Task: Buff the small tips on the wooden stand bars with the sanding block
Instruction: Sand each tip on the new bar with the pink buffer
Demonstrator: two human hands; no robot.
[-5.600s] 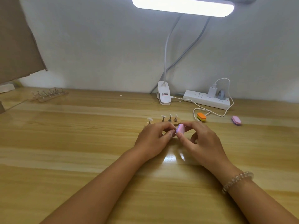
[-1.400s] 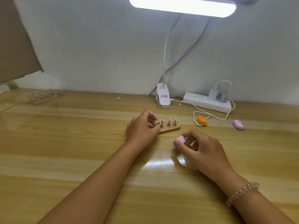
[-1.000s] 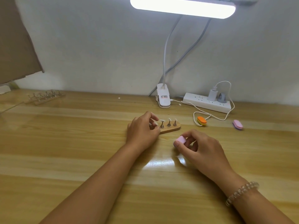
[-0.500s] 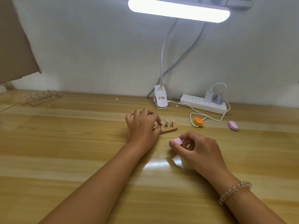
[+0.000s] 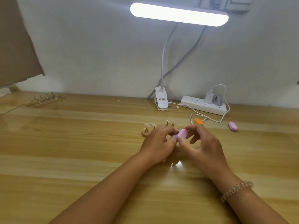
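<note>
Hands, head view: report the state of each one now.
Left hand: fingers curled beside the pink sanding block; whether it holds anything cannot be told.
Right hand: pinches the pink sanding block.

I see the sanding block (image 5: 182, 133) between left hand (image 5: 159, 143) and right hand (image 5: 204, 148), wooden stand bar (image 5: 144, 133) just behind, power strip (image 5: 199, 105) farther back right.

Three sanding blocks (image 5: 182, 134) (image 5: 198, 121) (image 5: 233, 126), two hands (image 5: 159, 143) (image 5: 204, 147)

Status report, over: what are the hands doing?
Right hand pinches pink sanding block. Left hand curled beside it, contents hidden. Wooden stand just behind. Nothing blocking.
</note>
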